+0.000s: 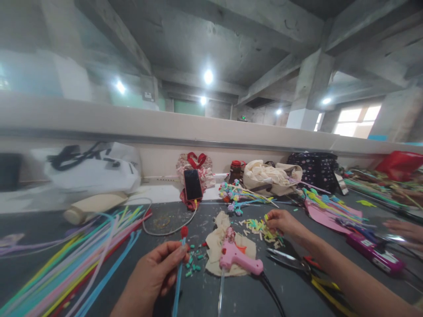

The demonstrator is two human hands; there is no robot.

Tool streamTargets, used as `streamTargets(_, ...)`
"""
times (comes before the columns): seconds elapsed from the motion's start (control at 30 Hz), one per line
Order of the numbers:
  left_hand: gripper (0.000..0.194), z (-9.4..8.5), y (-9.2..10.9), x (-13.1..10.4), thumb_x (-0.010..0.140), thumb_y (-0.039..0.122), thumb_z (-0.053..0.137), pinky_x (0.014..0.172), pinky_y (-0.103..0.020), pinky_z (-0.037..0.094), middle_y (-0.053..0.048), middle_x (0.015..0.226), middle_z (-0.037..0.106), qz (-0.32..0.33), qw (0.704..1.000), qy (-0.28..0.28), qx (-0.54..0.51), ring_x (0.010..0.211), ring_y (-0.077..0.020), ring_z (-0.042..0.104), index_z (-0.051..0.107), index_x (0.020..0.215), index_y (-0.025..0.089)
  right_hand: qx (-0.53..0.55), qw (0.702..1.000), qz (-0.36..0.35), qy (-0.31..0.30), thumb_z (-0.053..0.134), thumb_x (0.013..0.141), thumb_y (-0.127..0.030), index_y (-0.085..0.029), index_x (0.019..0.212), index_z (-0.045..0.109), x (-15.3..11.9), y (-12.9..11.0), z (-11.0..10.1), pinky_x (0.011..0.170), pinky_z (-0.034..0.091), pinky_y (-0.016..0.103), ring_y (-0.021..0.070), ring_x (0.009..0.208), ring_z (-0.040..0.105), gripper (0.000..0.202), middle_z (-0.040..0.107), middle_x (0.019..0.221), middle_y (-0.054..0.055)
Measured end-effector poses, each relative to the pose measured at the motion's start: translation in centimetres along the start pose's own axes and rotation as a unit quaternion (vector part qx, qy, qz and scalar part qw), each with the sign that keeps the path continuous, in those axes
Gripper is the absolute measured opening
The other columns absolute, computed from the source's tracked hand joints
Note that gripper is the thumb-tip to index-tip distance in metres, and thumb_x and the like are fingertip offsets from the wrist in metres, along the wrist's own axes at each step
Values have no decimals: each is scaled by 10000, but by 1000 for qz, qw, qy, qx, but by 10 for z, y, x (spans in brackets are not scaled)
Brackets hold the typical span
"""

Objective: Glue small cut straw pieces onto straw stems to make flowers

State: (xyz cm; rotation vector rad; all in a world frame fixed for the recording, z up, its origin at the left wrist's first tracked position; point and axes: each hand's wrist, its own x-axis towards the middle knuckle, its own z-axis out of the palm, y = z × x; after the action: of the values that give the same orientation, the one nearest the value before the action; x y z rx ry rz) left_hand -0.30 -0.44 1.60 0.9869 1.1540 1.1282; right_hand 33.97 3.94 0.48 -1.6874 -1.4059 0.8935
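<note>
Left hand: grip pinched around a blue stem, near upright, red tip poking up above the fingers. Right hand: thumb and fingers closed on a small yellow piece, at the far edge of the pile of yellow and cream pieces. Teal pieces scattered just right of the left hand. Between hands: pink glue gun lying on a crumpled cream cloth, clear glue stick out the back, toward the wearer. Scissors on the dark counter, beside the right forearm, blades pointing left. Far left, bundle of multicolour stems. Behind, phone propped on a red-and-white patterned bag, cable plugged in. Finished-looking flower stems beyond the pile. Co-worker's hand at right edge, partly cut off.
</note>
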Motion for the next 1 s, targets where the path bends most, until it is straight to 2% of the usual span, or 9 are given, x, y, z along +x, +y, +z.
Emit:
streamTargets(0.2, 334, 0, -1, -1, 557, 452, 662, 320, -128, 176, 13, 556, 576, 6, 1000, -12, 10, 322, 5, 245, 569, 632, 140, 71, 997, 19, -29, 554, 573, -227, -168, 687, 510, -4, -2, 7, 389, 350, 159, 94, 483, 561, 135, 585, 541, -23)
streamTargets(0.37, 332, 0, 0, 0, 554, 449, 663, 318, -134, 174, 18, 552, 568, 10, 1000, -14, 9, 319, 1, 245, 573, 631, 139, 76, 997, 11, -33, 509, 664, -379, -175, 693, 504, -5, -6, 14, 392, 361, 159, 94, 526, 576, 206, 594, 623, 2)
streamTargets(0.47, 328, 0, -1, 1, 551, 440, 668, 318, -136, 190, 5, 577, 590, 10, 1000, -16, 10, 321, 0, 257, 574, 640, 138, 41, 999, -4, -16, 474, 685, -389, -172, 643, 494, -3, -4, 14, 368, 333, 167, 80, 436, 515, 221, 569, 563, -11)
streamTargets(0.6, 330, 0, 1, -1, 546, 441, 670, 315, -130, 186, 7, 559, 588, 9, 1000, -7, 8, 322, 3, 253, 580, 643, 138, -45, 998, -41, -2, 494, 648, -281, -170, 655, 518, -2, 2, 5, 386, 308, 184, 81, 390, 444, 114, 501, 471, -51)
streamTargets(0.73, 319, 3, 4, -4, 562, 433, 663, 314, -125, 180, 7, 548, 584, 2, 1000, -12, 16, 327, 1, 252, 586, 649, 136, -154, 984, -94, -11, 538, 587, -157, -184, 655, 602, -10, 6, -4, 537, 361, 211, 119, 551, 515, 97, 570, 585, -24)
streamTargets(0.83, 306, 3, 4, -5, 552, 417, 673, 320, -129, 190, 9, 553, 585, 0, 1000, -9, 8, 333, -2, 262, 580, 637, 138, -219, 968, -122, -8, 561, 566, -112, -210, 620, 634, -16, 7, -3, 636, 354, 228, 162, 700, 543, 134, 594, 661, -3)
streamTargets(1.0, 309, -1, -2, 0, 556, 415, 676, 323, -132, 205, 15, 566, 583, 3, 1000, -9, -5, 330, -3, 270, 585, 670, 144, -234, 963, -131, 7, 555, 611, -165, -201, 586, 615, -12, 7, -1, 642, 358, 236, 168, 694, 544, 74, 590, 668, 8)
